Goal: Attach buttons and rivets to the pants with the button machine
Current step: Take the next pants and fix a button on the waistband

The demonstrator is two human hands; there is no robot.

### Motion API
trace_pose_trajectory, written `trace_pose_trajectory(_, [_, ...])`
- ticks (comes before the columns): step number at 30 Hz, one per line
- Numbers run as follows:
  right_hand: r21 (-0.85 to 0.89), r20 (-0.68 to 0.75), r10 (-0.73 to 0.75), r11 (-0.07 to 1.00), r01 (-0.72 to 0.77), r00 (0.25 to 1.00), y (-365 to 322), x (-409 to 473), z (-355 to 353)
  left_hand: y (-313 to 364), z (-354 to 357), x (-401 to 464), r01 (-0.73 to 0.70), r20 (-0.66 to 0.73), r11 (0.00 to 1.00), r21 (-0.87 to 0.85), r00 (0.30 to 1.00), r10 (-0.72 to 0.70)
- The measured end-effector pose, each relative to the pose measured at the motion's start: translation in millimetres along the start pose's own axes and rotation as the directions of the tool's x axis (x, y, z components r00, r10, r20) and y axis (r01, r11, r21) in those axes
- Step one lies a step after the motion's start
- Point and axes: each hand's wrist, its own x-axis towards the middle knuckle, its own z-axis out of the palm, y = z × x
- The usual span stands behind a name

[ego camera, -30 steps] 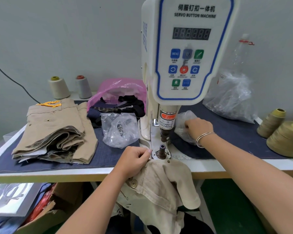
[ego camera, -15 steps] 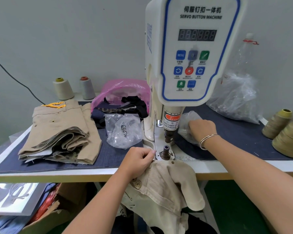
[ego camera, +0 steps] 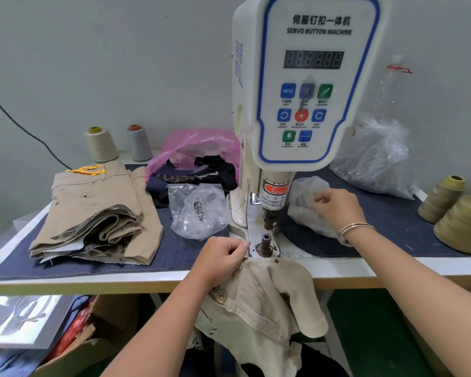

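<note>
At the far left of the bench (ego camera: 158, 281) sits the stack of folded tan pants (ego camera: 93, 213), already showing small metal studs, and just right of it a clear bag of hardware (ego camera: 199, 210) lies on the dark denim mat. My left hand (ego camera: 220, 261) has not shifted over the last second: its grip is closed, fingers curled, pinching the waistband edge of the pants I am working on (ego camera: 264, 295) and keeping it just beside the lower die (ego camera: 265, 242) of the button machine (ego camera: 305, 85). The rest of that garment hangs off the front edge of the bench toward my lap, one large button already on it. Right of the machine's post, my right hand (ego camera: 337, 210) has pushed a little further into the small plastic bag (ego camera: 307, 202) there, fingers bent down among the contents; I cannot tell whether they have a piece pinched yet. So the change is small, only that hand rummaging deeper, and I judge it means I am between presses, fishing for the next button or rivet while the cloth waits in position. Thread cones (ego camera: 462, 213) stand at the far right.
</note>
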Motion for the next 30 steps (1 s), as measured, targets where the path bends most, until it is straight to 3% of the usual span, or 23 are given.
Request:
trace_pose_trajectory(4, [0.404, -0.026, 0.080, 0.912, -0.063, 0.996, -10, -39, -19, 1, 0, -1, -0.008, -0.005, 1.000, 0.000, 1.000, 0.008])
trace_pose_trajectory(7, [0.599, 0.237, 0.124, 0.762, -0.245, 0.964, -30, -71, -10, 2, -1, -1, -0.010, -0.006, 1.000, 0.002, 1.000, 0.010])
trace_pose_trajectory(10, [0.727, 0.507, 0.085, 0.494, -0.478, 0.858, -44, -88, 9, 1, 0, -1, -0.002, -0.005, 1.000, 0.007, 1.000, 0.002])
trace_pose_trajectory(12, [0.730, 0.593, 0.062, 0.379, -0.568, 0.803, -48, -91, 16, 1, 0, -1, -0.002, -0.011, 1.000, 0.011, 1.000, 0.002])
trace_pose_trajectory(24, [0.584, 0.811, -0.053, -0.010, -0.812, 0.583, -63, -92, 17, 1, 1, 0, 0.008, -0.015, 1.000, 0.014, 1.000, -0.008])
trace_pose_trajectory(30, [0.532, 0.829, -0.090, -0.174, -0.829, 0.551, -66, -99, 13, 3, 1, 0, 0.019, -0.009, 1.000, 0.002, 1.000, -0.019])
